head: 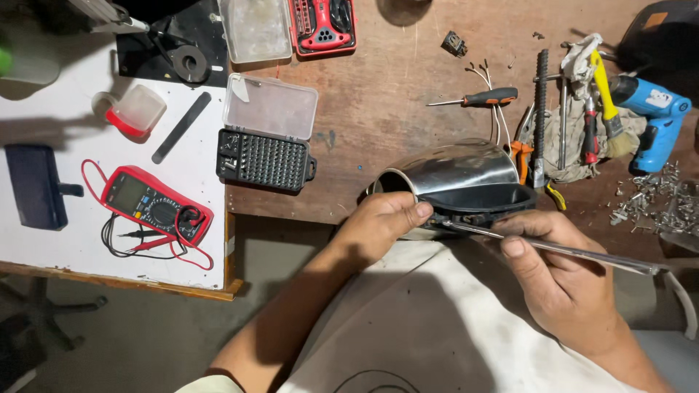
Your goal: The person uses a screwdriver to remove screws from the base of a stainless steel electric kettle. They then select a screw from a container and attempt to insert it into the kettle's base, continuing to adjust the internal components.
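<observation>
Stainless kettle body (455, 169) lies on its side at the wooden bench edge, black base ring (486, 198) facing the person. Left hand (378, 225) clamped on the rim near base, fingers curled tight. Right hand (561, 280) pinches a long thin metal tool (553, 247), tip at the base. Judged: light, thin-walled, polished shell likely slippery & dent-prone; grip at the plastic ring, not the shell.

on the white board at left, a red multimeter (155, 204) with a grey rectangular screen, unlit. just right of it, an open bit case (266, 138): clear lid up, black tray below. at the top edge, a clear plastic box (255, 29) beside a red tool case (322, 25). white label on the blue drill (655, 116).
</observation>
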